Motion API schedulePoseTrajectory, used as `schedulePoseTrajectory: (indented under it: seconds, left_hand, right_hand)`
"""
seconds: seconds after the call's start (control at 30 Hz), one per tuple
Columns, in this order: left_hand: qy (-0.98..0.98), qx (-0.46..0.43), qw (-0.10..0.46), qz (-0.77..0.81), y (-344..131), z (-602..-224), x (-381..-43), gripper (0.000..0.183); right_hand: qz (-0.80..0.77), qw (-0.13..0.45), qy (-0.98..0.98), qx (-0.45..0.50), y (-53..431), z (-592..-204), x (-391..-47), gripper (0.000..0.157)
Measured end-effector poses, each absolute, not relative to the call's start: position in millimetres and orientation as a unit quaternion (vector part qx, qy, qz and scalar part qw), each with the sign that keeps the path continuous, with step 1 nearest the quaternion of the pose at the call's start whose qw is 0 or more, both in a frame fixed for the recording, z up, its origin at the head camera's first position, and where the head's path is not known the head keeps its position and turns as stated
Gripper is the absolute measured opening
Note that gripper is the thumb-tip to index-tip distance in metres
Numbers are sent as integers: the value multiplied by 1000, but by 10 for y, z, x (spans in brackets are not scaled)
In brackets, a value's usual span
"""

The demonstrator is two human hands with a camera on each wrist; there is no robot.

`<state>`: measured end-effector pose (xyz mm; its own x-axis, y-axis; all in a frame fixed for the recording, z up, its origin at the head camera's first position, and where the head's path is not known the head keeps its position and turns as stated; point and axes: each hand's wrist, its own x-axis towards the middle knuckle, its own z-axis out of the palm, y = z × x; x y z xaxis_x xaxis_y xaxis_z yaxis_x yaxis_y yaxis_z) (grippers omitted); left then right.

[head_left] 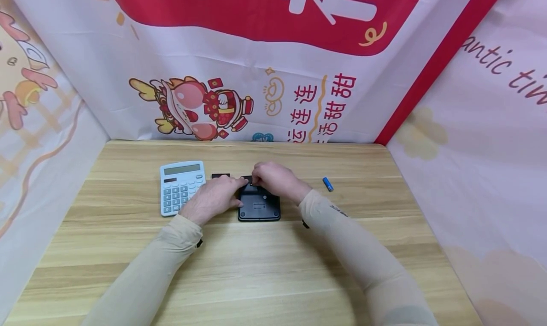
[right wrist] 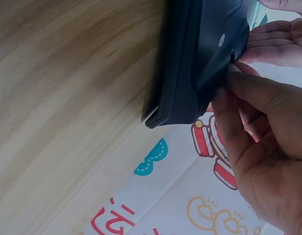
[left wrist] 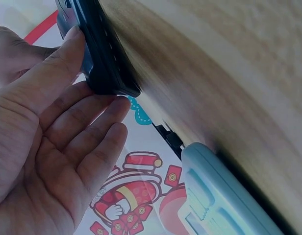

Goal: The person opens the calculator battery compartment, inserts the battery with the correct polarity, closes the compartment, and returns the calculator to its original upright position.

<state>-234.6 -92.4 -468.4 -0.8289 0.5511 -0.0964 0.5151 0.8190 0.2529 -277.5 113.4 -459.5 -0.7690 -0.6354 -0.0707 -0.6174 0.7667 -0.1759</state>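
Observation:
A black calculator (head_left: 259, 209) lies back side up on the table, with round feet at its corners and a small label. My left hand (head_left: 215, 195) holds it along the left side; in the left wrist view the thumb (left wrist: 72, 41) presses its edge and the fingers lie at the corner. My right hand (head_left: 278, 180) is at the far end, fingers bent. The right wrist view has its fingertips (right wrist: 233, 78) right by a dark slot in the back. I cannot tell whether they pinch anything small.
A light blue calculator (head_left: 181, 169) lies face up left of my left hand. Beyond that hand is a small black piece (head_left: 221, 175). A blue battery (head_left: 327, 184) rests on the wooden table (head_left: 256, 269) to the right. Printed cloth (head_left: 256, 69) hangs behind and at both sides.

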Motion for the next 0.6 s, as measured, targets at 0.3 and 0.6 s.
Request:
schedulePoseTrajectory:
  seconds: [0.3, 0.6]
  left_hand:
    - [951, 277, 84, 109, -926, -4663, -2340, 55]
    - [950, 276, 88, 112, -922, -4656, -2332, 55]
  right_hand:
    - [-59, 59, 941, -329, 1114, -4616, -2811, 10]
    - [-69, 71, 938, -332, 1132, -4593, -2817, 9]
